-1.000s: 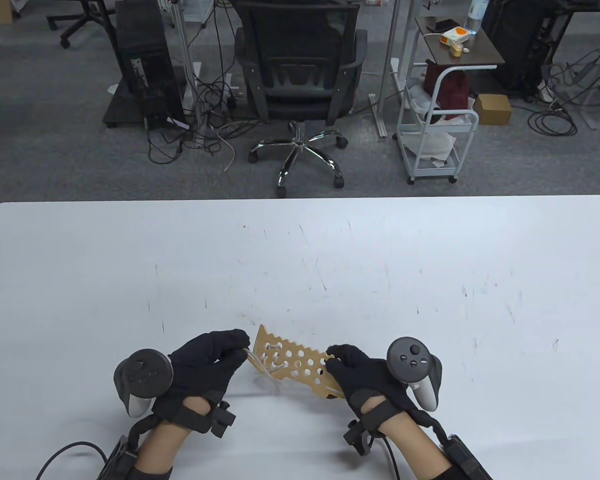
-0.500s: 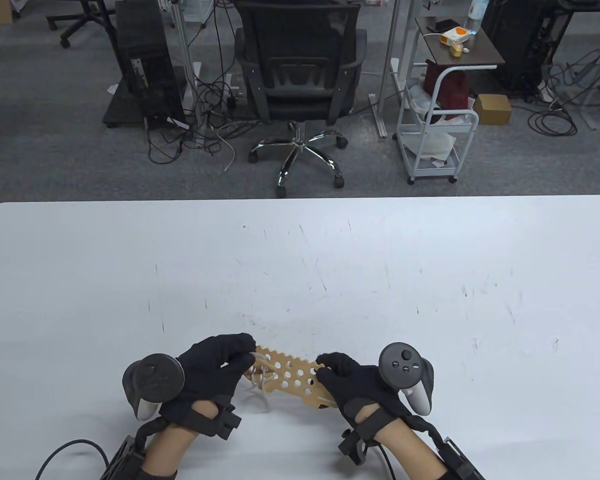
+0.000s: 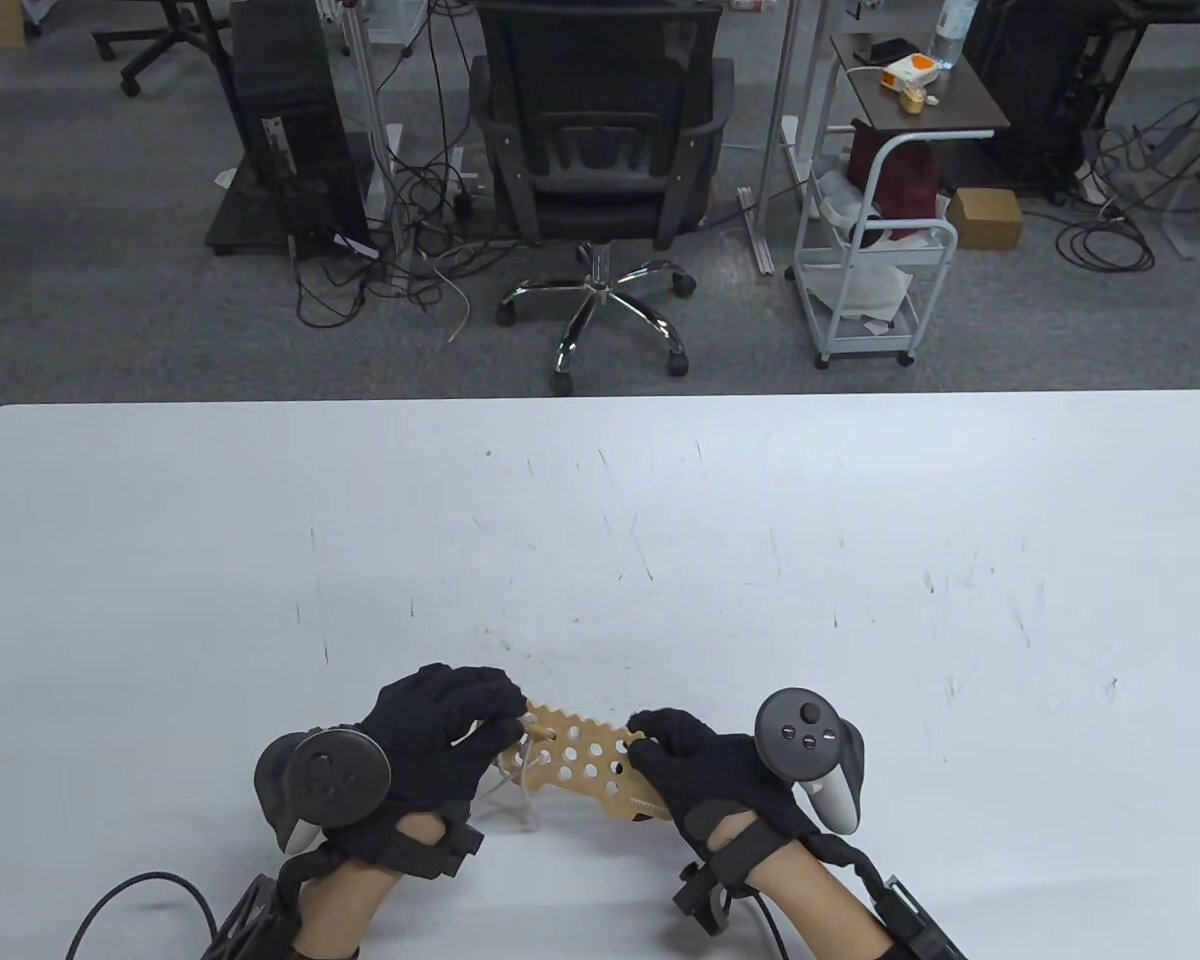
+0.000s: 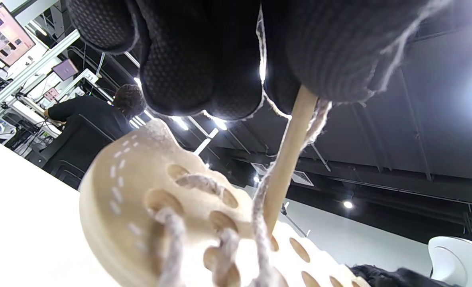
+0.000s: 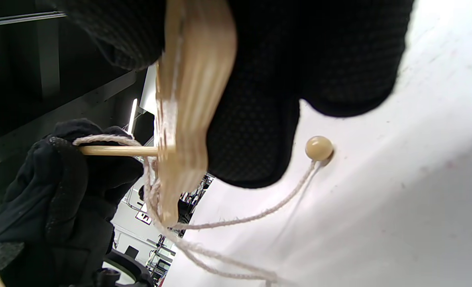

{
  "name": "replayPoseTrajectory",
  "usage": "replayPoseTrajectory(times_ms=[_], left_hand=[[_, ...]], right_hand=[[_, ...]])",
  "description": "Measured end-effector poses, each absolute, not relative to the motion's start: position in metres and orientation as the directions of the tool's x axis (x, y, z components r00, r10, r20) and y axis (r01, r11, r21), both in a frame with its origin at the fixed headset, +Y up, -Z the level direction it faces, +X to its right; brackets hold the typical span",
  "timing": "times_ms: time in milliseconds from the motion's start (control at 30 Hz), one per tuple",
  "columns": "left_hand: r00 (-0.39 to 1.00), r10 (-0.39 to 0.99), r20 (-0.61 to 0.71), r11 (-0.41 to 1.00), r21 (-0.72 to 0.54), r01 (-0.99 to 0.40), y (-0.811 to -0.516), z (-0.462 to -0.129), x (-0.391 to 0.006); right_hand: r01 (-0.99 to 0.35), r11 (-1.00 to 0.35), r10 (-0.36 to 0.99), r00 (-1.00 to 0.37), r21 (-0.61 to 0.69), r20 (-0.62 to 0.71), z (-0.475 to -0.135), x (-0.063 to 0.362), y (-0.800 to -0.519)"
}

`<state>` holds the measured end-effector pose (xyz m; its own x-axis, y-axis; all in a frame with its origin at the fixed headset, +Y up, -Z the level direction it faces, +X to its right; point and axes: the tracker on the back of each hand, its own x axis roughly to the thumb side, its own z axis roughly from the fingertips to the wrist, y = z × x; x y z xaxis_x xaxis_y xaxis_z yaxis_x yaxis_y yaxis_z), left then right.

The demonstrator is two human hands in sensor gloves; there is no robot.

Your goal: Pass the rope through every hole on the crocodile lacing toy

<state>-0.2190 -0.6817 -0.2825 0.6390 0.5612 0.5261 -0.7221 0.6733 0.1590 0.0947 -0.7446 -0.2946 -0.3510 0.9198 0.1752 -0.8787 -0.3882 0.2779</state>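
A flat wooden crocodile board (image 3: 585, 760) with many round holes is held above the table near its front edge. My right hand (image 3: 695, 765) grips its right end, fingers curled round the edge (image 5: 192, 91). My left hand (image 3: 450, 735) pinches a thin wooden needle (image 4: 286, 155) whose tip sits in a hole near the board's left end (image 5: 118, 150). White rope (image 3: 520, 790) is laced through several holes at that end (image 4: 204, 187) and hangs down to the table. A wooden bead (image 5: 319, 148) at the rope's end lies on the table.
The white table (image 3: 660, 540) stretches wide beyond the hands. A black office chair (image 3: 600, 160) and a small white cart (image 3: 875, 270) stand on the floor past the far edge. A person in black (image 4: 88, 119) sits in the background of the left wrist view.
Both hands and the board have drawn a little nearer to the front edge. My left hand has moved right, bringing the needle onto the board's left end.
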Motion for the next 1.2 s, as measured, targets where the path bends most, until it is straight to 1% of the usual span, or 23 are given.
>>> replayPoseTrajectory(times_ms=[300, 400, 667, 1000, 1200], left_hand=[[0.651, 0.562, 0.511, 0.708, 0.11, -0.698, -0.687, -0.285, -0.214], [0.65, 0.573, 0.5, 0.722, 0.067, -0.688, -0.69, -0.287, -0.213], [0.677, 0.546, 0.494, 0.766, 0.032, -0.642, -0.695, -0.288, -0.206], [0.697, 0.514, 0.5, 0.797, 0.023, -0.604, -0.698, -0.288, -0.201], [0.684, 0.531, 0.5, 0.777, 0.034, -0.628, -0.696, -0.287, -0.204]], right_hand=[[-0.877, -0.387, 0.92, -0.346, 0.284, 0.185, -0.293, 0.093, -0.744], [-0.875, -0.389, 0.919, -0.346, 0.29, 0.188, -0.293, 0.092, -0.744], [-0.869, -0.395, 0.915, -0.346, 0.298, 0.205, -0.291, 0.089, -0.743], [-0.867, -0.383, 0.92, -0.328, 0.32, 0.213, -0.289, 0.085, -0.742], [-0.872, -0.378, 0.923, -0.327, 0.311, 0.205, -0.289, 0.087, -0.742]])
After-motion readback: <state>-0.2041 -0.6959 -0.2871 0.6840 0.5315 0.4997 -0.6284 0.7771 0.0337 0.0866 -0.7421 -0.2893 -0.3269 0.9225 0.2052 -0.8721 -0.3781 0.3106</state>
